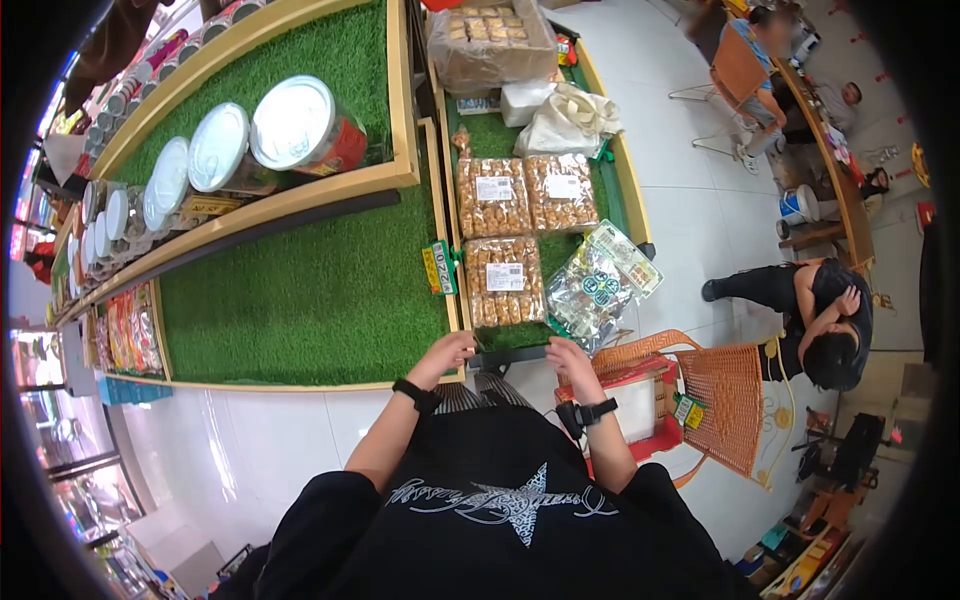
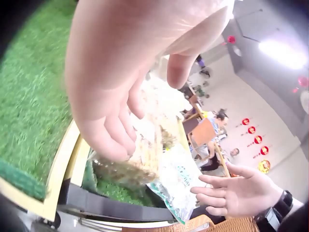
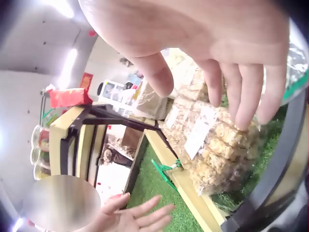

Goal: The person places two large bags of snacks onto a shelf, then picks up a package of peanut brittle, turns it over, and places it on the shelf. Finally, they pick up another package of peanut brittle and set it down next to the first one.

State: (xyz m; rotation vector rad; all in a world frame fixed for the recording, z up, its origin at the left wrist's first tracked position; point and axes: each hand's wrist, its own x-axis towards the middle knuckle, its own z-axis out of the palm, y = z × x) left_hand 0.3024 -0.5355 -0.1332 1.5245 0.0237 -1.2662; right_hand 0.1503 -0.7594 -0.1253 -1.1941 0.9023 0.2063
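Note:
My left hand (image 1: 450,352) is at the front edge of the green-lined display tray, its fingers loosely bent with nothing in them. To its right my right hand (image 1: 568,356) is held with relaxed fingers, also holding nothing. Just beyond both hands lies the nearest clear bag of brown snack pieces (image 1: 503,283), with a white label. Two more such bags, a left one (image 1: 493,195) and a right one (image 1: 563,192), lie behind it. A clear printed plastic bag (image 1: 600,283) with green markings rests slantwise by the right hand. In the right wrist view, the right fingers (image 3: 241,87) overlap a snack bag (image 3: 217,145).
A lined carton of snack packs (image 1: 490,55) and a whitish bag (image 1: 568,118) occupy the tray's back. At left are a turf-lined shelf (image 1: 300,280) and lidded jars (image 1: 293,120). A wicker chair (image 1: 720,400) stands at right, near a seated person (image 1: 825,310).

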